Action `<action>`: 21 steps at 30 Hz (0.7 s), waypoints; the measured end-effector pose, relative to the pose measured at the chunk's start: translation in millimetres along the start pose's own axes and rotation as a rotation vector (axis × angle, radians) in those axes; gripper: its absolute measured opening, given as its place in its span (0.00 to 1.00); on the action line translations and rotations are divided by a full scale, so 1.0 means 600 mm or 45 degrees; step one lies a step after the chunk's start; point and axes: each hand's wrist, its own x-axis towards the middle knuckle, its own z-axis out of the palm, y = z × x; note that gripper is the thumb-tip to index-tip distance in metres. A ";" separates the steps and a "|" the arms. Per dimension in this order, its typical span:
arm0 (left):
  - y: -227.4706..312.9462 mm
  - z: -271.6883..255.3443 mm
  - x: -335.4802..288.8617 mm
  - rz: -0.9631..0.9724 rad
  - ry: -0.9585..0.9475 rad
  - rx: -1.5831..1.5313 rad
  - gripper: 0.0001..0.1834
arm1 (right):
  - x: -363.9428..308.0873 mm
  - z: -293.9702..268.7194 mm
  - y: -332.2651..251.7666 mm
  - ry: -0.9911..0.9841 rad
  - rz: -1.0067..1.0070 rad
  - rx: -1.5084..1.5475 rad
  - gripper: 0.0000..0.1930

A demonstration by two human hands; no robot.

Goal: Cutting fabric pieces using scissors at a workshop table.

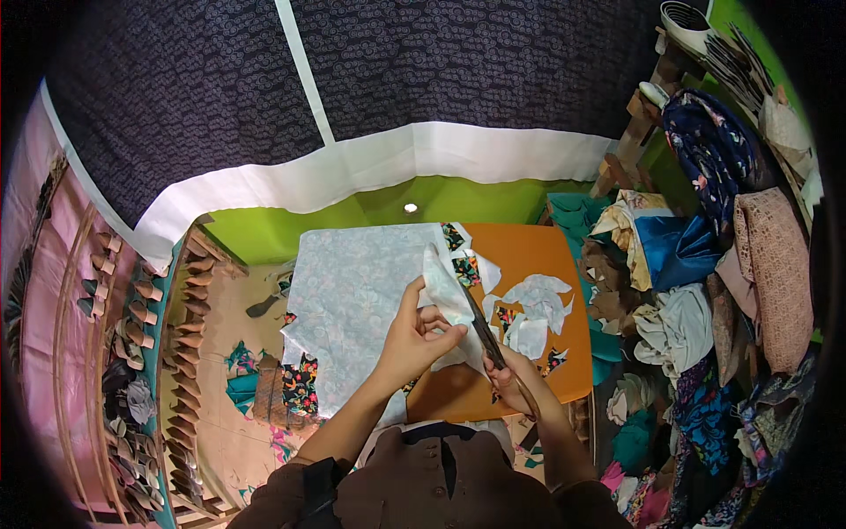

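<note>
Scissors [486, 336]: dark, handles largely covered by the right hand [511, 383], tips partly lost against the cloth; how far the blades are parted cannot be told. Table [539, 245]: orange, rounded at the corners, its left portion hidden beneath a large cloth [357, 291]. The pale cloth piece [448, 289] is partly obscured by fingers and blades, and whether it is joined to the large cloth cannot be made out. The piece is whitish, limp and folded; the large cloth is pale grey-white, a faint pattern showing through, with black floral print seen at its edges. Cut scraps [539, 300], white and floral, are strewn at the right. The piece is raised above the table between the hands, held by the left hand [421, 339], which is half curled, forefinger extended, thumb towards the blades. The scissors are gripped by the right hand, its fingers closed around the handles, just beside the piece.
</note>
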 end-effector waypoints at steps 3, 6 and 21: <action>-0.013 0.004 0.003 0.207 0.086 -0.078 0.23 | -0.002 0.002 -0.002 0.002 0.057 -0.071 0.34; -0.012 0.011 0.006 0.095 0.154 -0.210 0.21 | -0.004 -0.002 0.018 0.113 0.004 -0.195 0.27; -0.016 0.029 -0.001 0.202 0.272 -0.169 0.22 | -0.007 0.014 -0.009 -0.030 0.154 0.204 0.41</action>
